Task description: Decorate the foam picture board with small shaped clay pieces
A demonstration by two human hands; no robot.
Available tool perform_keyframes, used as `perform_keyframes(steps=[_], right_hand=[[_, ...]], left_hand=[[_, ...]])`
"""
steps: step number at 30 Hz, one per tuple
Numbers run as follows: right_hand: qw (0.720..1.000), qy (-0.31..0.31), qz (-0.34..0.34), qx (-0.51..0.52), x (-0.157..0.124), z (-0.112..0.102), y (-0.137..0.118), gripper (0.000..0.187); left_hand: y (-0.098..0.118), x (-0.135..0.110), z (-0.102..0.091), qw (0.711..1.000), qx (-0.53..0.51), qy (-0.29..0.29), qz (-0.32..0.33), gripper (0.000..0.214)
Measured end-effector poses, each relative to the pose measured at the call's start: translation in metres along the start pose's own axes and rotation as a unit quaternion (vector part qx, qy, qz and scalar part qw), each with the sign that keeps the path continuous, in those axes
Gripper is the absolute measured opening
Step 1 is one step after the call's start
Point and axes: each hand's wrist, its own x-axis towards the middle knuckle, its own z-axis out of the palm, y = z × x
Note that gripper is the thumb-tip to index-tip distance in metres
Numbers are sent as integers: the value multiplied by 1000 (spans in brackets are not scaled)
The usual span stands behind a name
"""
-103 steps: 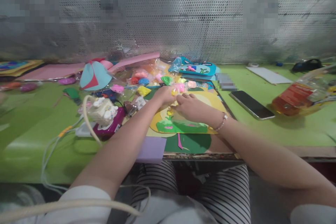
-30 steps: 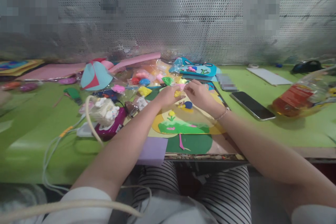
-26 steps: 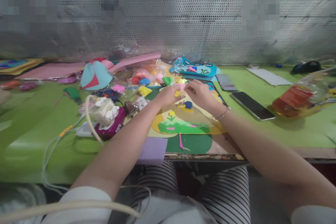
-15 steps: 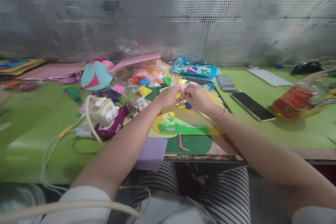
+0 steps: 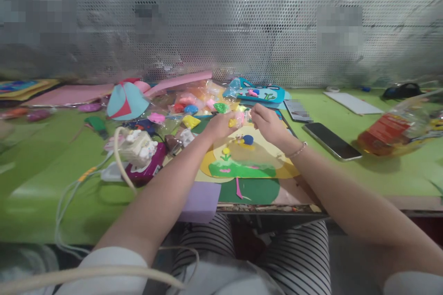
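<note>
My left hand (image 5: pixel 221 125) is closed around soft pink and yellow lumps (image 5: pixel 238 119) that look like modelling clay, partly in clear wrap. Just to its right, my right hand (image 5: pixel 268 122) has its fingers curled in a pinch; whatever they hold is hidden. A small gap separates the two hands. Below them lies a yellow paper picture (image 5: pixel 249 159) with a green clay strip, a yellow flower and a small snail-like figure with a blue shell (image 5: pixel 248 139). Bagged clay lumps sit beside my left hand: a yellow one (image 5: pixel 190 121) and a green one (image 5: pixel 220 107).
A phone (image 5: pixel 332 140) and a bottle of amber drink (image 5: pixel 384 131) stand to the right. On the left are a purple device (image 5: pixel 147 166), cables and a blue-and-red paper piece (image 5: pixel 127 100). A blue decorated cutout (image 5: pixel 263 92) lies behind, before a perforated metal panel (image 5: pixel 221 23).
My right hand has moved slightly up and right, away from my left hand. More of the pink lump and the snail-like figure now shows.
</note>
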Motion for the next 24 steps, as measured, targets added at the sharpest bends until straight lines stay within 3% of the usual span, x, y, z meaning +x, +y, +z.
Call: perform_keyframes(steps=[6,11,16,24], right_hand=[[998,-33,-7,-61,-2,2,-7,31],[994,-56,-19,-92,-1,3,-6,36],[988,-65,-60,-128,0,5,2,29],[957,-162,-146,-190,-3,5,7,22]], left_hand=[[-2,1,1,1000,13,3,-6,27],[-5,1,4,1000,8,-7,28,28],[-2,0,4,999,10,-15,42,33],[5,-2,4,995,51,-45,76,21]])
